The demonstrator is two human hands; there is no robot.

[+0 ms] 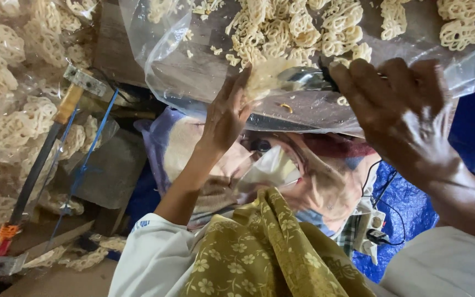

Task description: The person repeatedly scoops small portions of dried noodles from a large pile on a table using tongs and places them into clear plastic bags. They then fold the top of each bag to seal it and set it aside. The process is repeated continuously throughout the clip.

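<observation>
Big clear plastic sheet (204,82) ran across the top of the frame, lacy pale crackers (298,27) scattered on it, top centre. More crackers in bags (12,110) filled the left side w/ a long bar sealer (39,165) lying diagonal across them. Blue tarp (402,203) sat lower right. My right hand (402,110), upper right, was curled shut round a dark handle, metal scoop (303,78) poking left. My left hand (227,113), centre, fingers half open, pressed a cracker (265,74) vs the scoop's mouth.
</observation>
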